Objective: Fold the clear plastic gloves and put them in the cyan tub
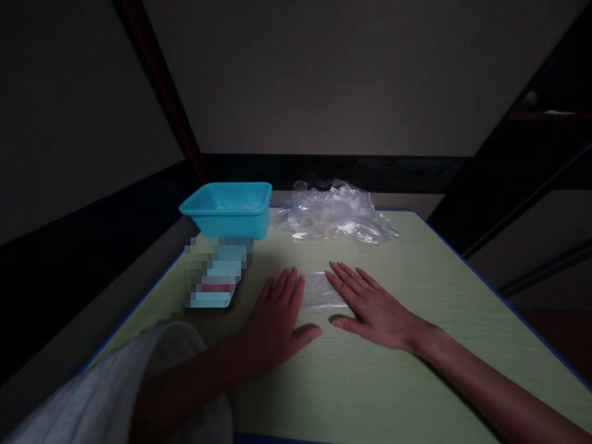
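Note:
A small clear plastic bag (319, 290) lies flat on the pale green table (370, 388), between my two hands. My left hand (280, 317) rests flat at its left end, palm down, with the thumb spread to the right. At the right end my right hand (370, 308) lies palm down with the fingers stretched out, the fingertips on or over the plastic. Neither hand grips anything. Beyond the hands sits a crumpled heap of clear plastic bags (337, 213).
A turquoise plastic basin (226, 213) stands at the table's back left. In front of it lies a phone-like device (222, 274), blurred by pixelation. A wall (324, 80) rises behind the table, whose edges are trimmed in blue.

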